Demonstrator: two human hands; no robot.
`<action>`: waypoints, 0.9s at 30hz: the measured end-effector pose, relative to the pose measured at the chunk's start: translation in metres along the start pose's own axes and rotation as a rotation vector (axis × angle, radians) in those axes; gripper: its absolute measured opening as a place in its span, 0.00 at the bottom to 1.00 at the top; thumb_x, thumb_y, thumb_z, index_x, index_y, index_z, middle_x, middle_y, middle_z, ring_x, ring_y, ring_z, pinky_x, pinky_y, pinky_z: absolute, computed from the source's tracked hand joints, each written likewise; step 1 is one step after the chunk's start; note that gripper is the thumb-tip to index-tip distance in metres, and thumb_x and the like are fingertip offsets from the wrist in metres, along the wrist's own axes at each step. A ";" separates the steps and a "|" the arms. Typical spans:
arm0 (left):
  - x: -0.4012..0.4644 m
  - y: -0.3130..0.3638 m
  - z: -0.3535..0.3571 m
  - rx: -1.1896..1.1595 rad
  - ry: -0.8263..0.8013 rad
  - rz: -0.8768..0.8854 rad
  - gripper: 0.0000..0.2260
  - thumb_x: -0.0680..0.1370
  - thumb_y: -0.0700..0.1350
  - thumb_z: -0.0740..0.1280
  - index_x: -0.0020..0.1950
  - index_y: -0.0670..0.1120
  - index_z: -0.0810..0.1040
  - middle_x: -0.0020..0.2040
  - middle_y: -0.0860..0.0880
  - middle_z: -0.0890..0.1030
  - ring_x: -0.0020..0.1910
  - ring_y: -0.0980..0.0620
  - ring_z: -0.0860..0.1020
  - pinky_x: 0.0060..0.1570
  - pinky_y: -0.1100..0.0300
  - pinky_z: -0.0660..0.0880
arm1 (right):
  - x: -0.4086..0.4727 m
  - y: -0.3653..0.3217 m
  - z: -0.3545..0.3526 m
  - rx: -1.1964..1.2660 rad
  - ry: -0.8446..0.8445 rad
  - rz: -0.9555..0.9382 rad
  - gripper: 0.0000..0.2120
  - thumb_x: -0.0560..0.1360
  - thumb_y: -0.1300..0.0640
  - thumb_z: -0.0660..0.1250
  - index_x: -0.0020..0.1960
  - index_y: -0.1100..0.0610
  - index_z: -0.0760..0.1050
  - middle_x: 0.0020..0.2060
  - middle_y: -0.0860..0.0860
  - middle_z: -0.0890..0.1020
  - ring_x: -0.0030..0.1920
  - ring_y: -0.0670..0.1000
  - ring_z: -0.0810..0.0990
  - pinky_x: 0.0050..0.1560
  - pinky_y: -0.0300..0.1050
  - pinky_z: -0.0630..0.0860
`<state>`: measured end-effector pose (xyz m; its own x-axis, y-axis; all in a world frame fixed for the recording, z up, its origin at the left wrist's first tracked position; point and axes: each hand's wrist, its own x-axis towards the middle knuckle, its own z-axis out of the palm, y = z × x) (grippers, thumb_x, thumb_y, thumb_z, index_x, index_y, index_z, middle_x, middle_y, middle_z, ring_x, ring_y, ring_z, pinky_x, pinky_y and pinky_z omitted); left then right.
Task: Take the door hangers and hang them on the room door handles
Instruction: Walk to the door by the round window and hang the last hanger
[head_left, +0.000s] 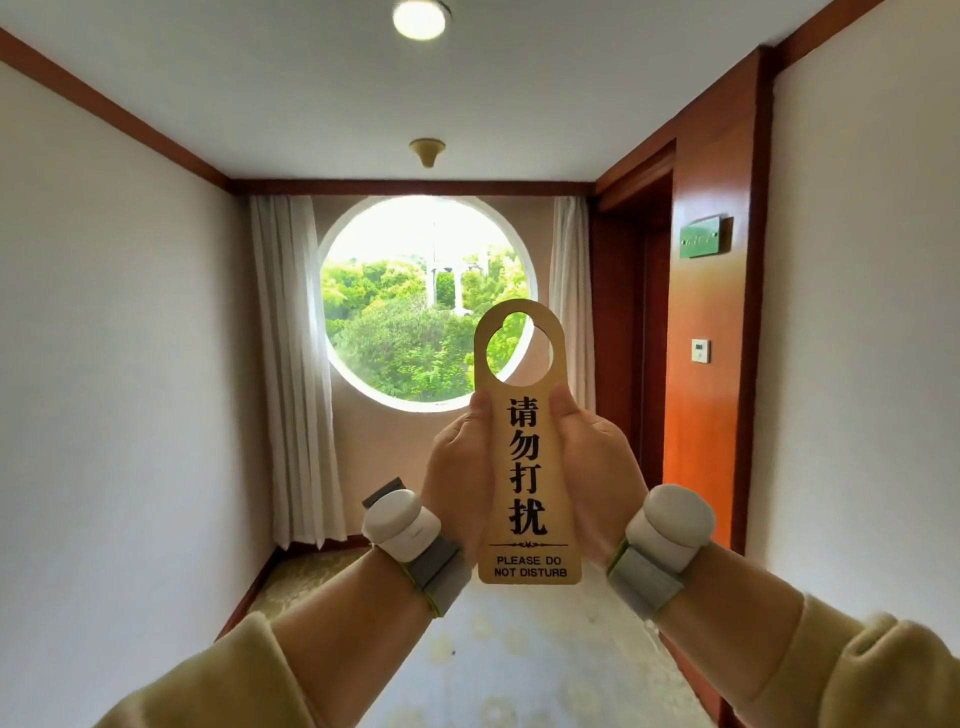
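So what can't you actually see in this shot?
Head view:
- Door handle: none shows; the door sits deep in its recess.
- Green plaque: text too blurred.
- Fingers: hidden behind the hanger; only thumbs show.
- Hanger's back: faces away.

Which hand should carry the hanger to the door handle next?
Right, probably. Both hands grip the door hanger, but the only doorway visible sits on the right hand's side; no handle shows yet.

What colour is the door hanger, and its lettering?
The door hanger is gold with black lettering, seen best in the head view.
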<state>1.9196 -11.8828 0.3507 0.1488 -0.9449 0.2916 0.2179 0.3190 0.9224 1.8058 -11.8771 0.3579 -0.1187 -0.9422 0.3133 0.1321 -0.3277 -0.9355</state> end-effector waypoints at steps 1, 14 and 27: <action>0.022 -0.009 0.001 0.005 0.004 0.014 0.23 0.81 0.61 0.59 0.45 0.44 0.82 0.45 0.37 0.83 0.46 0.36 0.81 0.59 0.30 0.74 | 0.022 0.009 0.002 0.008 0.015 -0.007 0.25 0.77 0.38 0.60 0.49 0.59 0.81 0.47 0.61 0.86 0.48 0.63 0.84 0.59 0.62 0.76; 0.424 -0.165 0.050 0.032 0.077 0.022 0.21 0.82 0.58 0.60 0.43 0.46 0.84 0.48 0.36 0.87 0.52 0.32 0.83 0.61 0.34 0.76 | 0.435 0.171 0.008 0.089 -0.032 -0.010 0.23 0.77 0.39 0.60 0.48 0.57 0.82 0.45 0.60 0.87 0.49 0.64 0.84 0.58 0.66 0.77; 0.809 -0.335 0.112 0.014 -0.101 -0.042 0.21 0.81 0.60 0.61 0.39 0.53 0.87 0.43 0.45 0.89 0.46 0.42 0.87 0.50 0.48 0.82 | 0.810 0.320 -0.013 0.008 0.079 -0.050 0.22 0.77 0.39 0.60 0.47 0.54 0.83 0.45 0.57 0.87 0.50 0.61 0.85 0.59 0.65 0.76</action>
<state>1.8589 -12.7620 0.3061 0.0420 -0.9601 0.2763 0.2084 0.2789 0.9374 1.7394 -12.7445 0.3102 -0.2027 -0.9163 0.3455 0.1322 -0.3752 -0.9175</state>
